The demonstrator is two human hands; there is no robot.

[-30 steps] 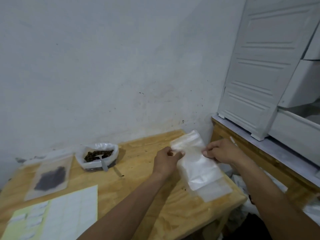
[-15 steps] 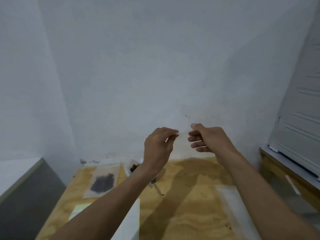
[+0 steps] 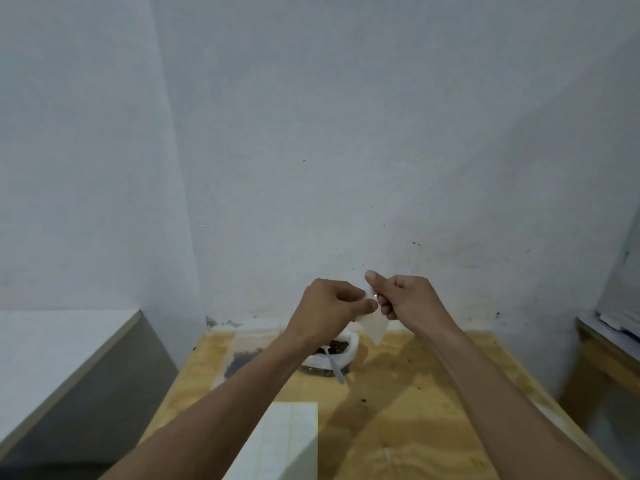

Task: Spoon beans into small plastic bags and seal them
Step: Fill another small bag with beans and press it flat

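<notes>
Holding a small clear plastic bag (image 3: 375,327) up in the air between them, 2 bare hands meet in front of a plain pale wall (image 3: 346,133). The left hand (image 3: 329,310) has its fingers curled inward, pinching the bag's top edge on its left side. The right hand (image 3: 408,299) also has its fingers curled, with the thumb pointing up, pinching the same top edge just beside the left hand's fingertips. The bag hangs down from both pinches, thin and see-through, and looks empty, though blur makes this hard to confirm.

Below the hands is a light wooden plywood table (image 3: 433,393). On it, partly hidden behind the left wrist, sits a round container lined with white plastic (image 3: 349,351), holding dark brown beans (image 3: 337,346). A pale plastic spoon (image 3: 334,365) rests in the beans, its handle sticking out over the container's near edge. To the left of the container, a flat clear bag with a dark patch of contents (image 3: 239,360) lies on the table, partly covered by the left forearm. At the near edge of the table lies a pale sheet of rectangular labels (image 3: 284,441). A grey and white slab (image 3: 69,358) stands to the left of the table, and a wooden bench edge (image 3: 602,344) to the right
</notes>
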